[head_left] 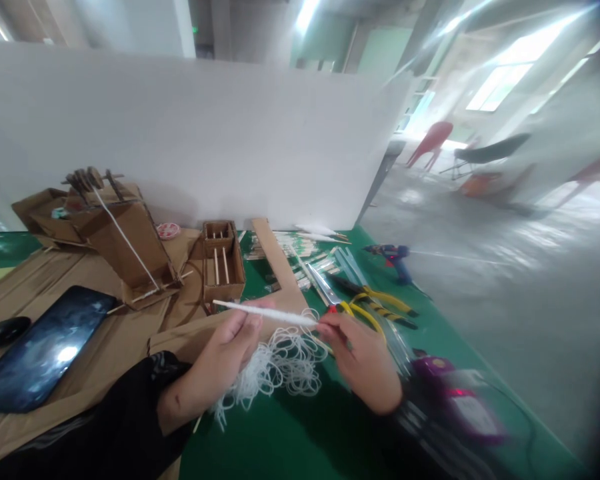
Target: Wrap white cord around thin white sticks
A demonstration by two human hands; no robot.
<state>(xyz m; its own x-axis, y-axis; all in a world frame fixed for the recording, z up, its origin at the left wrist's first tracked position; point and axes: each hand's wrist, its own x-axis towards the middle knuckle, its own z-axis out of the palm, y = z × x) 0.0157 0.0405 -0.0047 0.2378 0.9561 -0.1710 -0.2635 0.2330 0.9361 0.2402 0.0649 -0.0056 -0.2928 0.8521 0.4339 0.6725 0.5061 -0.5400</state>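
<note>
A thin stick wrapped in white string (280,316) lies nearly level between both hands, its bare wooden tip pointing left. My left hand (237,337) is closed around the stick left of its middle. At the stick's right end, my right hand (353,350) pinches it with thumb and fingers. Loose white string (290,363) hangs in a tangled heap below and between the hands, over the green table. Behind the hands lies a bent cardboard strip (280,267).
Left are a cardboard model (130,240) with a string, a black tablet (47,347) and flat cardboard. A small cardboard box (223,263) stands ahead. Pliers (380,308), sticks (285,245), a glue gun (393,257) and a purple device (460,400) lie rightward. A white panel (205,133) stands behind.
</note>
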